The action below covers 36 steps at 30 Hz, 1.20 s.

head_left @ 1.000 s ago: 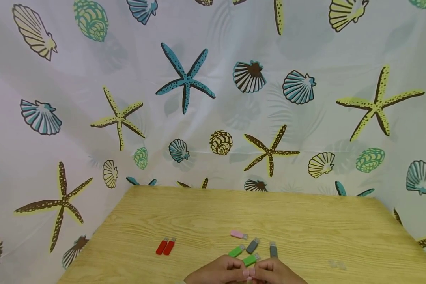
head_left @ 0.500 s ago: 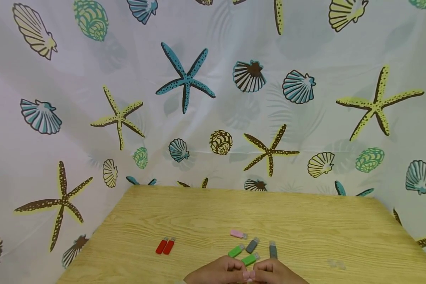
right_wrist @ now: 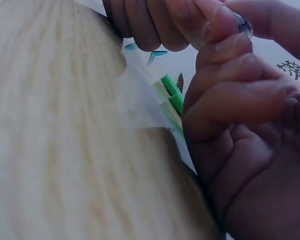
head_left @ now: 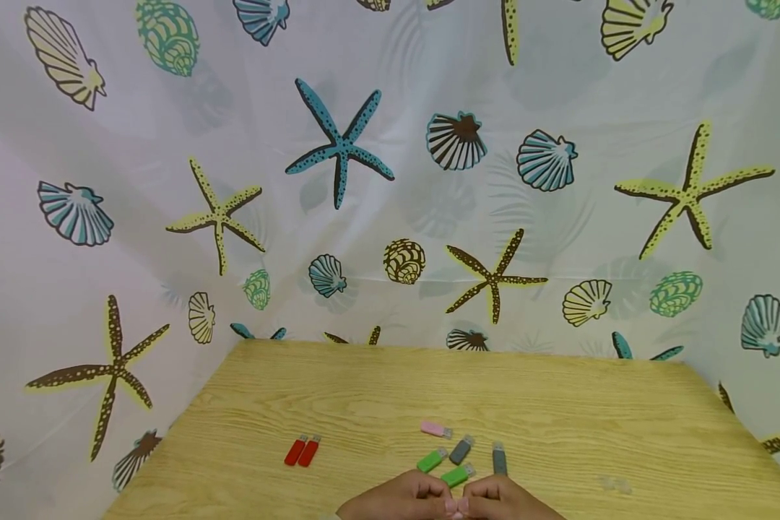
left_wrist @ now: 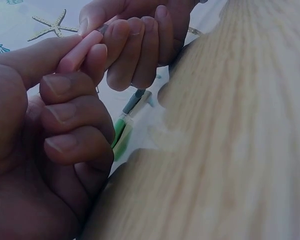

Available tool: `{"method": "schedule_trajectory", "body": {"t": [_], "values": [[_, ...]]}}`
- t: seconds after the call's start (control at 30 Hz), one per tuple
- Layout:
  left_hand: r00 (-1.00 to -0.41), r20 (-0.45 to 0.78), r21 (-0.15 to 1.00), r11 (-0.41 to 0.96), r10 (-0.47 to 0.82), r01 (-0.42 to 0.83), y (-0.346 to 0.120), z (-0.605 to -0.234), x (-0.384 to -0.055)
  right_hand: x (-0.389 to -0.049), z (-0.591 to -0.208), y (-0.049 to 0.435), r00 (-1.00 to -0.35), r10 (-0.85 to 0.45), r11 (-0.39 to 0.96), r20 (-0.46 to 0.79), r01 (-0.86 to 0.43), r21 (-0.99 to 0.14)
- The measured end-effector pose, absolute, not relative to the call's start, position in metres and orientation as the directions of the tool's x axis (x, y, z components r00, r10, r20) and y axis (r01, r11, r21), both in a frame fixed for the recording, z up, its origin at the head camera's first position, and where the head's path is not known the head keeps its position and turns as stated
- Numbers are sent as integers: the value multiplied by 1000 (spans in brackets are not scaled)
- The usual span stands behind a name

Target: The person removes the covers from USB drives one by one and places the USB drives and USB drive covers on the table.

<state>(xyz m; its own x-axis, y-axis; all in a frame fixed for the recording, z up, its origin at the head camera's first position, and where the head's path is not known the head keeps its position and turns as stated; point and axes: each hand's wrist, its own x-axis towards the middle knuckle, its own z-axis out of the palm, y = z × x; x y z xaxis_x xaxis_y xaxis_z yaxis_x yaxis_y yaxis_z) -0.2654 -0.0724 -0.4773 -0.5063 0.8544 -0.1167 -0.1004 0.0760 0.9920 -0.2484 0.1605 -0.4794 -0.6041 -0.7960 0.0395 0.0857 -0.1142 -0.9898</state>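
Observation:
In front of my body both hands meet over a pink USB flash drive (left_wrist: pixel 80 52). My left hand (head_left: pixel 396 498) pinches its pink body between thumb and index finger, the other fingers curled. At the opposite end my right hand (head_left: pixel 503 498) pinches the drive's shiny tip (right_wrist: pixel 244 24); fingers cover most of it, so I cannot tell whether a clear cap is there. Just beyond the hands lie two green flash drives (head_left: pixel 458 475), two grey flash drives (head_left: pixel 499 459) and another pink flash drive (head_left: pixel 436 430).
Two red flash drives (head_left: pixel 302 451) lie side by side on the wooden table (head_left: pixel 364 390), left of the hands. Small clear pieces (head_left: pixel 616 484) rest at the right. A curtain (head_left: pixel 390 180) printed with shells and starfish encloses the back and sides.
Both thumbs have sunk very slightly, and less of the held pink flash drive shows between them. The drives on the table have not moved.

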Motion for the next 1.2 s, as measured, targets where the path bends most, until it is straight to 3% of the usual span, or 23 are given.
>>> {"method": "schedule_trajectory", "body": {"t": [1.2], "values": [[-474, -85, 996, 78, 876, -35, -72, -477, -268, -249, -481, 163, -550, -830, -155, 95, 64, -986]]}}
